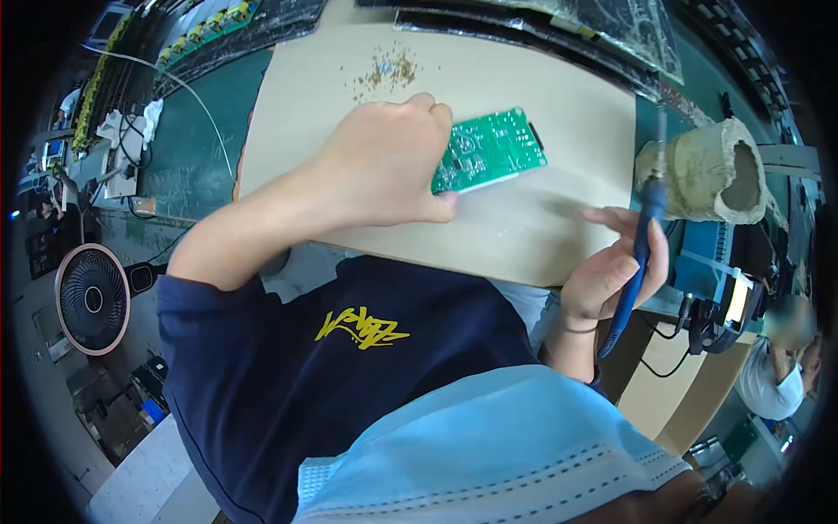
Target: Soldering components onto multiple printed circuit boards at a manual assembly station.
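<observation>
My left hand [384, 162] is closed on the left end of a green circuit board [493, 150], which it holds over the cardboard-coloured work surface [559, 223]. Small solder joints and parts dot the board's upward face, and a dark part sticks out at its right end. In my right hand [621, 262] is a soldering iron [644, 240] with a blue handle, its metal end pointing away from me. That hand is to the right of the board and apart from it. Just right of the iron's metal end lies a thick, stained, cream-coloured tube [720, 175].
Small brown bits [388, 70] are scattered at the far left of the surface. Dark trays [524, 35] line the far edge. An open cardboard box [668, 380] stands at lower right, a round fan [92, 299] at left. Another person [772, 380] sits at far right.
</observation>
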### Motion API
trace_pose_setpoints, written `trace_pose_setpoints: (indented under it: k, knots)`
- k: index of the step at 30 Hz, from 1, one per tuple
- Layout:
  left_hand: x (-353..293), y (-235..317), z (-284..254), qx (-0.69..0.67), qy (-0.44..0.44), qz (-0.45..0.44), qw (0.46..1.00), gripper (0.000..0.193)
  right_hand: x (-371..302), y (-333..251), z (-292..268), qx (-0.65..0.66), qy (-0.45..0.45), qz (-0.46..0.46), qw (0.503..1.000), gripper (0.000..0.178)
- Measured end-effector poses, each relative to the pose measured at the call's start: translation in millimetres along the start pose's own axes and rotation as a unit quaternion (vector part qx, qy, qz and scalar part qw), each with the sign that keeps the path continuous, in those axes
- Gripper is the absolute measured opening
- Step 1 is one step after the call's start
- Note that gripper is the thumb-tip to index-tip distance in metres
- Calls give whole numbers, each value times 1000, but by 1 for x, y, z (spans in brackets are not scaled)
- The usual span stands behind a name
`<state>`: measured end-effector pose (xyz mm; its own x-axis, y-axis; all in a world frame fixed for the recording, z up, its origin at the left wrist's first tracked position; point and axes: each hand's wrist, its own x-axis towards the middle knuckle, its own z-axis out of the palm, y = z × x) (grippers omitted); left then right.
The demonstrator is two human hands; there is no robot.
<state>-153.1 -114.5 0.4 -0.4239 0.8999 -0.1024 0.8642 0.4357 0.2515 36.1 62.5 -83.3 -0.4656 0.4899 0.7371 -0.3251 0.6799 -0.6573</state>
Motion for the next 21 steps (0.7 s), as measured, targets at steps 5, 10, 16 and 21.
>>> trace_pose_setpoints:
  k: [5,10,16,21]
  knots:
    - [33,-20,-56,5,68,94,993,55,-8,3,-1,24,7,-7,1000,47]
    - [138,-76,-125,-3,27,-51,998,50,-4,1,-1,45,25,23,998,46]
    - [256,-170,-118,54,86,-39,994,56,-2,2,-2,16,20,17,1000,48]
    - [316,-227,-110,127,169,46,976,39,-2,4,1,34,39,55,997,49]
